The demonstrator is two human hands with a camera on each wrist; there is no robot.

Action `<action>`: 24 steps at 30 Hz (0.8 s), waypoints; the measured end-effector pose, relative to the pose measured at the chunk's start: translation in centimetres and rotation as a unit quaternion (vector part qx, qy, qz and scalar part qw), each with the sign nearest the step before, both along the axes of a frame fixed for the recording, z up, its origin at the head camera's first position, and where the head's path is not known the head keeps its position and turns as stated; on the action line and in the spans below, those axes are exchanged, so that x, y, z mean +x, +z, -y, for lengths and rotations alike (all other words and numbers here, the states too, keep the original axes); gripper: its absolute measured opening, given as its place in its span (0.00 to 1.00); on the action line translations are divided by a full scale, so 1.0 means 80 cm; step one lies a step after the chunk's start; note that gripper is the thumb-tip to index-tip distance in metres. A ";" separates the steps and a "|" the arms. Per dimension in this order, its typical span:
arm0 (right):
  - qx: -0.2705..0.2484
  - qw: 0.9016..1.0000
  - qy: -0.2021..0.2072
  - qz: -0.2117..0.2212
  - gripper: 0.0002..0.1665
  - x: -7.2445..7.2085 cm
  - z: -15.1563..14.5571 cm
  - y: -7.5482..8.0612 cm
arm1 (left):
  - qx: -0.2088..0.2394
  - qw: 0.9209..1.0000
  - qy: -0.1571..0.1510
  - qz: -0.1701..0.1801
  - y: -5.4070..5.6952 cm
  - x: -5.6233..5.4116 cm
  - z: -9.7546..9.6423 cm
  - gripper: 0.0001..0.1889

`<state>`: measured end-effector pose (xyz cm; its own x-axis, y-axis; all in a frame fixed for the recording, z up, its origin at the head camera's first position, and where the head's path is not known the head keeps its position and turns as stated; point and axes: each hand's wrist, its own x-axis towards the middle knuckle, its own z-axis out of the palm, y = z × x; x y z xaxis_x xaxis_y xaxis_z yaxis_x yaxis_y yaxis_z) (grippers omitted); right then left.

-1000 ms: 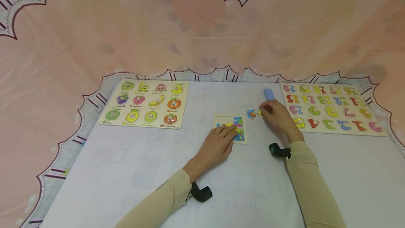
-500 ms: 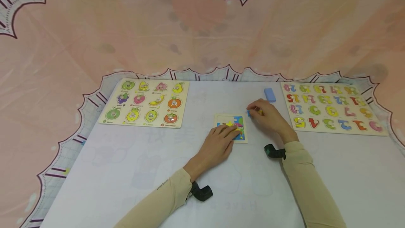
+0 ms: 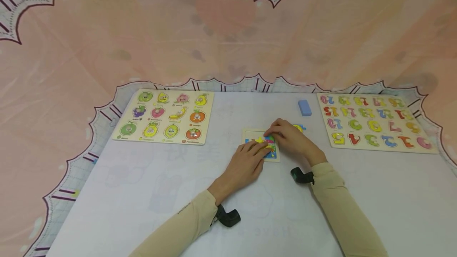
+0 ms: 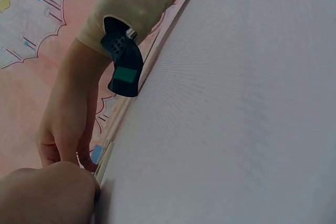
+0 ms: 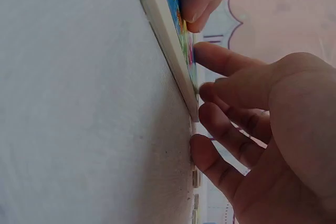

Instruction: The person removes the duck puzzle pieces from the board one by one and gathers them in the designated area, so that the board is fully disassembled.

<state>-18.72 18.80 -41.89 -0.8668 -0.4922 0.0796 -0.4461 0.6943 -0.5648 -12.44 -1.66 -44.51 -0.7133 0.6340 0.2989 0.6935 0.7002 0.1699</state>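
Observation:
A small wooden jigsaw board (image 3: 248, 131) with a bright blue, green and pink picture lies mid-table. My left hand (image 3: 240, 163) rests on it, fingers extended and covering much of its left and lower area. At its upper right corner, my right hand (image 3: 294, 140) has thumb and finger together at the surface. A puzzle piece it carried there is hidden by the fingers. The right wrist view has the right hand (image 5: 252, 114) beside the board's pale edge (image 5: 163, 40), one fingertip against the picture. Behind that hand, a yellow and blue puzzle piece (image 3: 300, 127) lies partly covered.
A fruit puzzle board (image 3: 168, 117) lies at the back left, and a number puzzle board (image 3: 360, 133) at the back right. A small blue block (image 3: 305, 107) sits left of the number board. The white table (image 3: 271, 209) stretches toward the front; patterned cloth hangs behind.
My right hand has reached the loose pieces, picked up the blue and orange puzzle piece, and moved left to the board's upper right corner. The left hand has stayed in place.

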 end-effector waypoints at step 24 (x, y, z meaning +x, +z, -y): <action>-0.022 0.999 -0.013 0.038 0.15 0.002 0.008 0.005 | 0.004 1.000 0.004 0.007 -0.001 -0.001 0.001 0.19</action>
